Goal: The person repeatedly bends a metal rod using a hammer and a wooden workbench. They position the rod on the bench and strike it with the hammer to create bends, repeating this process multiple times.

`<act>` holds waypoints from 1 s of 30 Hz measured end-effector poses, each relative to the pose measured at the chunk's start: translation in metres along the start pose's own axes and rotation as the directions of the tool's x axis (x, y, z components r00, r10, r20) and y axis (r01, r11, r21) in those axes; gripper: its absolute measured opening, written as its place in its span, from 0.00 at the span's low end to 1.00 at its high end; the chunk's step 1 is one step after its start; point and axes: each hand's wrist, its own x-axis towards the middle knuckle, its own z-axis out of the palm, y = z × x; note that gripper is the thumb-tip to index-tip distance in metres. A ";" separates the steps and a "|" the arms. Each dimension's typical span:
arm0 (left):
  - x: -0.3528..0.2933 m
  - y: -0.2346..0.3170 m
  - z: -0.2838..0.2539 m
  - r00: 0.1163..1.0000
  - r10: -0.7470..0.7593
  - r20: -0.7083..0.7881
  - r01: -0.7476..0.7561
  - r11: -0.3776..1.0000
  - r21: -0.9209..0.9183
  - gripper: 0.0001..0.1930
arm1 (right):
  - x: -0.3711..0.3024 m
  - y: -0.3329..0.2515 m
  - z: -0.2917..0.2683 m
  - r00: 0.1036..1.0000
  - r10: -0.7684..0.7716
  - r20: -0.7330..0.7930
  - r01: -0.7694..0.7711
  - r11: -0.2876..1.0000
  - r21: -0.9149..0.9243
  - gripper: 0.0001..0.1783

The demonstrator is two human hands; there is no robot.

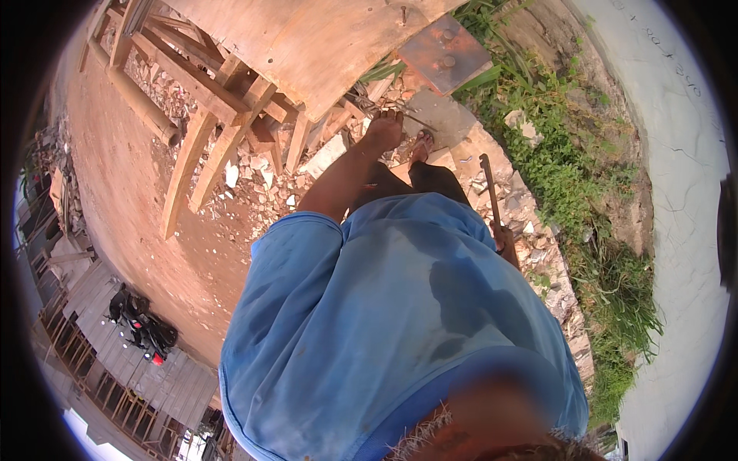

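My left hand (387,131) is closed, reaching forward beside the near end of a wooden workbench (300,46). A thin metal rod (417,121) runs from its fingers toward the right, above my foot (421,146). Low at my right side, my right hand (504,241) is wrapped round a metal bar (490,188) with a hooked tip, which points away from me. Part of that hand is hidden by my blue shirt. On the bench's right corner lies a metal plate (446,55) with several round studs.
Broken rubble (265,173) covers the ground under the bench's slanted wooden legs (188,173). Green weeds (573,154) grow along a pale wall (680,230) to my right. A round pole (142,104) lies at the far left. A motorcycle (142,323) stands behind on the left.
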 end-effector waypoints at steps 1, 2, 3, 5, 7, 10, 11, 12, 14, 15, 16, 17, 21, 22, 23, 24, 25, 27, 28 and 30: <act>-0.003 -0.003 0.004 0.994 -0.038 0.100 0.047 0.995 -0.092 0.21 | 0.004 0.000 -0.005 1.000 -0.007 -0.013 0.006 0.997 -0.078 0.23; -0.009 -0.003 0.005 0.956 -0.068 0.286 0.120 0.978 -0.169 0.22 | 0.008 0.000 -0.009 1.000 -0.015 -0.024 0.011 0.988 -0.154 0.24; -0.017 -0.001 0.004 0.881 -0.076 0.466 0.204 0.951 -0.231 0.23 | 0.011 -0.001 -0.012 0.998 -0.033 -0.044 0.021 0.970 -0.243 0.24; -0.035 0.010 -0.004 0.886 0.056 0.461 0.140 0.915 -0.379 0.23 | 0.018 -0.003 -0.013 0.998 -0.060 -0.031 0.053 0.979 -0.195 0.26; -0.056 0.022 -0.017 0.898 0.113 0.426 0.118 0.870 -0.479 0.23 | 0.025 -0.007 -0.010 0.994 -0.103 -0.027 0.098 0.983 -0.154 0.29; -0.080 0.036 -0.044 0.921 0.111 0.373 0.118 0.833 -0.541 0.22 | 0.043 -0.021 0.000 0.995 -0.089 0.039 0.092 0.990 -0.103 0.30; -0.084 0.037 -0.056 0.923 0.120 0.366 0.105 0.835 -0.540 0.22 | 0.046 -0.023 -0.004 0.994 -0.070 0.085 0.075 0.996 -0.049 0.28; -0.086 0.035 -0.070 0.926 0.127 0.357 0.092 0.839 -0.536 0.22 | 0.051 -0.026 -0.009 0.989 -0.059 0.133 0.059 0.998 0.004 0.27; -0.090 0.033 -0.104 0.918 0.107 0.382 0.143 0.811 -0.568 0.22 | 0.062 -0.033 -0.014 0.978 -0.086 0.189 0.080 0.996 0.035 0.27; -0.091 0.032 -0.123 0.907 0.097 0.411 0.177 0.796 -0.579 0.22 | 0.068 -0.035 -0.014 0.974 -0.119 0.195 0.119 0.993 0.015 0.27; -0.092 0.029 -0.145 0.930 0.071 0.360 0.181 0.765 -0.618 0.21 | 0.074 -0.038 -0.012 0.967 -0.155 0.200 0.159 0.987 -0.005 0.28; -0.095 0.024 -0.169 0.945 0.038 0.325 0.194 0.734 -0.651 0.20 | 0.080 -0.040 -0.008 0.964 -0.209 0.166 0.219 0.974 -0.047 0.28; -0.108 -0.013 -0.271 0.960 -0.035 0.276 0.260 0.471 -0.843 0.21 | 0.094 -0.047 0.012 0.910 -0.412 0.055 0.413 0.882 -0.226 0.29; -0.116 -0.023 -0.296 0.985 -0.037 0.168 0.169 0.392 -0.904 0.21 | 0.094 -0.050 0.015 0.886 -0.463 0.031 0.454 0.849 -0.271 0.30; -0.118 -0.031 -0.319 0.996 -0.027 0.089 0.092 0.322 -0.942 0.21 | 0.093 -0.054 0.017 0.856 -0.517 0.004 0.492 0.812 -0.315 0.30; -0.120 -0.040 -0.339 0.999 0.006 -0.054 -0.054 0.239 -0.969 0.20 | 0.090 -0.057 0.017 0.910 -0.415 0.009 0.396 0.861 -0.320 0.30; -0.125 -0.051 -0.362 0.999 0.009 -0.037 -0.038 0.252 -0.967 0.20 | 0.085 -0.061 0.016 0.951 -0.307 0.012 0.295 0.899 -0.323 0.30; -0.136 -0.076 -0.407 1.000 0.015 -0.015 -0.019 0.287 -0.958 0.18 | 0.071 -0.062 0.018 0.986 -0.159 0.050 0.166 0.907 -0.387 0.31; -0.130 -0.080 -0.419 0.961 0.105 -0.256 -0.277 0.326 -0.904 0.17 | 0.069 -0.069 0.021 0.984 -0.161 0.077 0.179 0.883 -0.435 0.32; -0.124 -0.092 -0.439 0.948 0.046 -0.315 -0.310 0.362 -0.879 0.28 | 0.055 -0.065 0.030 0.961 -0.272 0.043 0.264 0.864 -0.428 0.32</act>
